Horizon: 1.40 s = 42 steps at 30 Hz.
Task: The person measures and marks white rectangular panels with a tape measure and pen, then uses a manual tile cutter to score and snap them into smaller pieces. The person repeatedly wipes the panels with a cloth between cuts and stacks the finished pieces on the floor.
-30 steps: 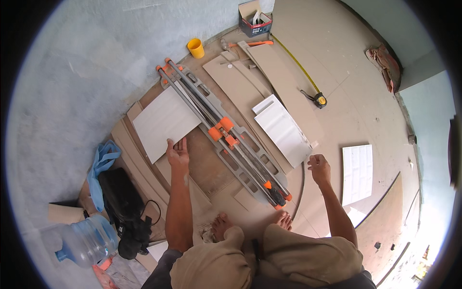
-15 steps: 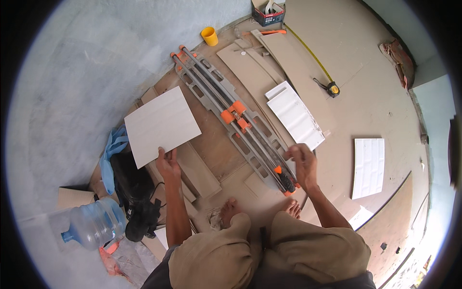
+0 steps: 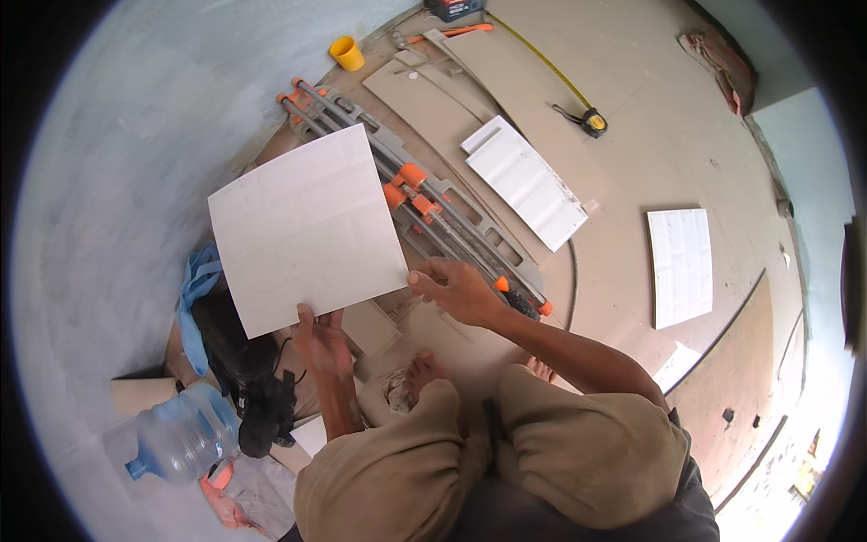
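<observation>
A large whitish square tile [image 3: 307, 230] is held up in front of me, tilted, hiding part of the tile cutter behind it. My left hand [image 3: 323, 341] grips its lower edge, thumb on the face and fingers beneath. At its lower right corner my right hand [image 3: 456, 289] is closed, thumb and fingertips on the corner. The tile cutter [image 3: 470, 230], with grey rails and orange fittings, lies slantwise on the floor just beyond my right hand.
White tile pieces [image 3: 528, 185] and another white tile [image 3: 682, 271] lie to the right. Farther off are a tape measure [image 3: 591, 122] pulled out and a yellow cup [image 3: 347, 54]. A water jug [image 3: 185, 434], black bag [image 3: 235, 325] and blue wall [image 3: 135, 181] flank my left.
The tile has come up nearer to me in my left hand. My right hand has moved left from the cutter's near end to the tile's corner. The view has shifted slightly.
</observation>
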### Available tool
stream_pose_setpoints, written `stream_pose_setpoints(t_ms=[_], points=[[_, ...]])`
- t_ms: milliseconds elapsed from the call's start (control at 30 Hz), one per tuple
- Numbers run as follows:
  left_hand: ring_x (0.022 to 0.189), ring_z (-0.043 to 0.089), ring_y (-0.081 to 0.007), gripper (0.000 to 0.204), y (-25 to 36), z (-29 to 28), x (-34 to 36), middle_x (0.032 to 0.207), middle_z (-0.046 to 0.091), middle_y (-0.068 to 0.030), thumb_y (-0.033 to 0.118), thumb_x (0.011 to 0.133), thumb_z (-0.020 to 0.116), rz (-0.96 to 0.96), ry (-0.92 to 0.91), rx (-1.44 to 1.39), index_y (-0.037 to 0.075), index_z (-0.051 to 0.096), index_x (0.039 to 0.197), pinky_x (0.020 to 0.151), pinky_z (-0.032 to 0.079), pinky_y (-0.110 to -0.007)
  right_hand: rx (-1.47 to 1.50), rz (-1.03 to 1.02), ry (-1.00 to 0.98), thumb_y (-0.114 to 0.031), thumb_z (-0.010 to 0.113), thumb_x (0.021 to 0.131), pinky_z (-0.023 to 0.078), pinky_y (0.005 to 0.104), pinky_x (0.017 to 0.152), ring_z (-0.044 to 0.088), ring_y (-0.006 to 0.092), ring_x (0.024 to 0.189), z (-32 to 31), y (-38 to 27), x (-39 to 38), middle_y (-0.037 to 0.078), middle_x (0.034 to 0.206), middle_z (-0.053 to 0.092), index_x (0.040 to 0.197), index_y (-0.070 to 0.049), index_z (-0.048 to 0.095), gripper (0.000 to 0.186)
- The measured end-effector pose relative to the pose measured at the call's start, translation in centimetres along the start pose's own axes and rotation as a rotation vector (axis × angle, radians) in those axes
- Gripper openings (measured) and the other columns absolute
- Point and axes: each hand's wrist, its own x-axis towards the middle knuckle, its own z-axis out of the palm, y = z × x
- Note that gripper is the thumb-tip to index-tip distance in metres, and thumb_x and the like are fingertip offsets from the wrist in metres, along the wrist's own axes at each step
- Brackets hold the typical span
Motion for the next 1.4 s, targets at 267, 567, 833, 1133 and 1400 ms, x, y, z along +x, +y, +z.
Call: stream_pose_setpoints(t_ms=[267,567,833,1133,1400], points=[[0.132,0.058,-0.0358,0.06,-1.4,0.5,-0.2,0.148,0.053,-0.0201,0.02,0.103,0.063,-0.067,-0.203,0.033,-0.003,0.036,0.152,0.114,0.049,-0.054,-0.157,-0.255,0.16,-0.049,0.066,0.098,0.053,0.0424,0.096,0.069,0.0285,0.11,-3.8,3.6,-3.5,0.019,0.112,0.073,0.126,0.0,0.065,0.057],[0.118,0.066,-0.0285,0.056,-4.1,3.9,-2.5,0.134,0.061,-0.0161,0.017,0.099,0.069,-0.268,-0.407,0.195,-0.002,0.045,0.145,0.093,0.062,-0.047,0.884,0.067,0.208,-0.08,0.048,0.095,0.041,0.0469,0.114,0.045,0.0305,0.141,-5.4,2.4,-8.0,0.022,0.151,0.048,0.152,0.006,0.039,0.103],[0.117,0.068,-0.0324,0.057,-7.2,12.4,-6.9,0.132,0.063,-0.0223,0.028,0.102,0.066,-0.542,-0.844,0.456,-0.004,0.047,0.144,0.094,0.059,-0.042,1.029,0.091,1.029,-0.068,0.055,0.099,0.041,0.0309,0.049,0.051,0.015,0.056,-9.9,4.9,-12.9,0.0,0.066,0.053,0.082,-0.008,0.058,0.062],[0.118,0.068,-0.0323,0.067,-6.9,6.9,-4.6,0.135,0.063,-0.024,0.046,0.104,0.059,-0.603,-0.826,0.698,-0.006,0.049,0.145,0.096,0.056,-0.04,1.137,-0.242,1.532,-0.052,0.052,0.107,0.058,0.0424,0.08,0.064,0.027,0.091,-21.3,14.7,-19.8,0.009,0.104,0.063,0.114,-0.006,0.06,0.047],[0.108,0.071,-0.0257,0.06,-5.3,1.4,-3.1,0.126,0.068,-0.0182,0.047,0.103,0.06,-0.503,-0.644,0.766,-0.003,0.058,0.137,0.091,0.055,-0.036,0.973,-0.025,1.769,-0.045,0.039,0.109,0.059,0.0479,0.088,0.066,0.0331,0.11,-27.0,22.7,-23.9,0.012,0.129,0.064,0.139,-0.004,0.055,0.053]])
